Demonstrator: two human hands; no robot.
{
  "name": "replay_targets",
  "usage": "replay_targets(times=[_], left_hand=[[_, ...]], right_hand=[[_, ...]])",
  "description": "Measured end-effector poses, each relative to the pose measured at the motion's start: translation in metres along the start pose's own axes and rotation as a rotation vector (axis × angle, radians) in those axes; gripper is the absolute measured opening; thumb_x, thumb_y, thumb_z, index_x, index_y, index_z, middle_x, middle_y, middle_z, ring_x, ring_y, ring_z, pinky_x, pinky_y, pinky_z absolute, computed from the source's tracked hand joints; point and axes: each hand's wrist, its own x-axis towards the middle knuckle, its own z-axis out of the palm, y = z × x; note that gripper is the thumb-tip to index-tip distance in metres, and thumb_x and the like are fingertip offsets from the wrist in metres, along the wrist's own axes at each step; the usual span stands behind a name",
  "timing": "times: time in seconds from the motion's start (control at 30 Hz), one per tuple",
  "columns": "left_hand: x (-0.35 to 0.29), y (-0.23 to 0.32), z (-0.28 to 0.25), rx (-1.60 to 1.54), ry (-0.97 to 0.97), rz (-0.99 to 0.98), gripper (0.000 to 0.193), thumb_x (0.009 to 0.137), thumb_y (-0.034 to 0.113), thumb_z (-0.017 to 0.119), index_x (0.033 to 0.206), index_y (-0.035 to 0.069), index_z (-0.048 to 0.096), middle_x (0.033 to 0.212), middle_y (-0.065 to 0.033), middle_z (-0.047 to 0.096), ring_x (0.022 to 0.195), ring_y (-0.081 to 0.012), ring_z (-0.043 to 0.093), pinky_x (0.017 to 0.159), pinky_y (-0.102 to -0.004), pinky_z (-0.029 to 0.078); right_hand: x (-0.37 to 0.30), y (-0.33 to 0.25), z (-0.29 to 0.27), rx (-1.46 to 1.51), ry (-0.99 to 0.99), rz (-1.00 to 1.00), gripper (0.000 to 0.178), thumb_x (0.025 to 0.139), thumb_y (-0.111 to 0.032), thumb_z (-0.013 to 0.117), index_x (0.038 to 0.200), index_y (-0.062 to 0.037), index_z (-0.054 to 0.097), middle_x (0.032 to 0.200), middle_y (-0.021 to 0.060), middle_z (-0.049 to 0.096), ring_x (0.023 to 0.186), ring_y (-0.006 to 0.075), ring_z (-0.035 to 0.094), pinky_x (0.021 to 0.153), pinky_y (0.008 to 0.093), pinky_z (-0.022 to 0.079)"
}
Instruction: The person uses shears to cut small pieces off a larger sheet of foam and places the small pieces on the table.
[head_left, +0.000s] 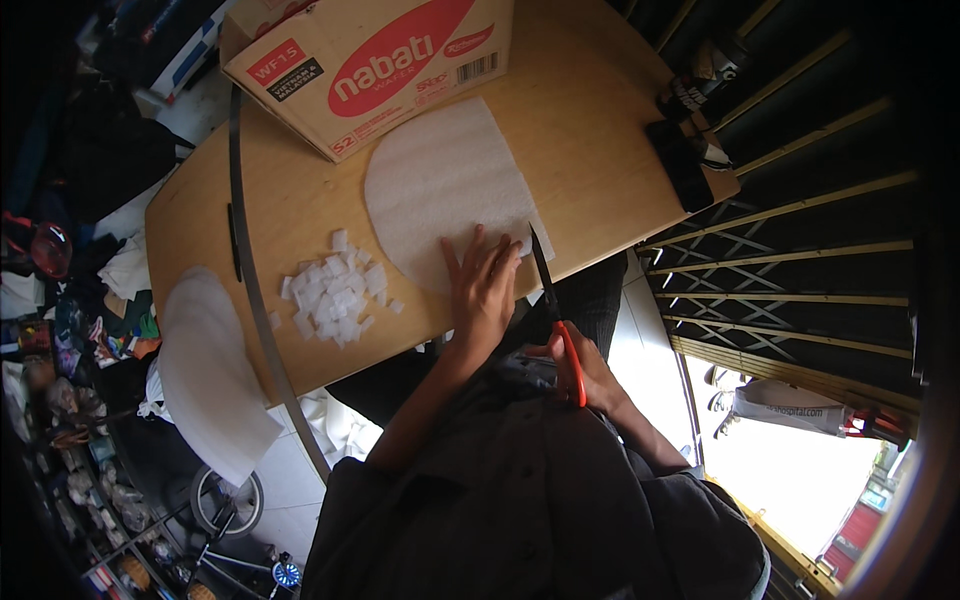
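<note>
A white, soft-looking sheet (440,165) with a rounded far-left edge lies on the wooden table (590,120). My left hand (485,290) presses flat on its near part, fingers stretched out. Closed around the orange-red handles of a pair of scissors (572,365) is my right hand (592,372). The dark blades point away from me, their tips at the sheet's right edge, just right of my left fingertips. Whether the blades are apart is hard to make out. To the left of my left hand sits a loose pile of small white cut pieces (335,290).
A cardboard box (370,70) stands at the table's far side. Another white sheet (215,370) hangs over the left edge. A dark strap or strip (250,240) crosses the left end. Toward the right edge are a black phone-like object (680,165) and a dark can (712,75).
</note>
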Motion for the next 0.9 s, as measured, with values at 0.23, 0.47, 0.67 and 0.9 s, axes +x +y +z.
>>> replay_targets(times=[0.23,0.47,0.67,0.9], left_hand=[[0.006,0.003,0.004,-0.006,0.094,-0.106,0.014,0.097,0.01,0.058,0.108,0.001,0.061,0.106,-0.0169,0.069,0.114,-0.0394,0.062,0.109,-0.066,0.032],[0.008,0.007,0.003,-0.041,0.074,-0.142,0.016,0.099,0.011,0.054,0.108,-0.001,0.061,0.111,-0.0197,0.067,0.112,-0.0426,0.061,0.111,-0.0649,0.029],[0.0,0.003,0.005,-0.007,0.063,-0.024,0.014,0.096,0.009,0.06,0.108,0.003,0.062,0.108,-0.0154,0.069,0.119,-0.04,0.059,0.108,-0.0676,0.03],[-0.003,0.002,0.007,-0.015,0.072,0.01,0.015,0.092,0.009,0.065,0.106,0.004,0.063,0.109,-0.0119,0.069,0.123,-0.036,0.057,0.109,-0.0674,0.03]], right_hand=[[-0.011,-0.002,0.004,0.168,-0.064,0.057,0.089,0.09,-0.078,0.036,0.115,0.0069,0.047,0.103,0.0225,0.069,0.06,0.0212,0.068,0.056,0.0309,0.053],[-0.022,-0.012,0.01,0.13,-0.022,0.011,0.089,0.092,-0.077,0.035,0.122,0.0066,0.047,0.11,0.0258,0.066,0.065,0.0221,0.069,0.063,0.0326,0.054],[-0.01,-0.007,0.011,0.164,-0.001,0.052,0.085,0.092,-0.075,0.038,0.115,0.0059,0.047,0.109,0.0261,0.066,0.063,0.0242,0.069,0.06,0.0337,0.054],[0.003,-0.017,0.015,0.065,0.095,0.037,0.077,0.096,-0.069,0.038,0.107,0.0066,0.048,0.093,0.0232,0.07,0.05,0.0233,0.066,0.045,0.0304,0.052]])
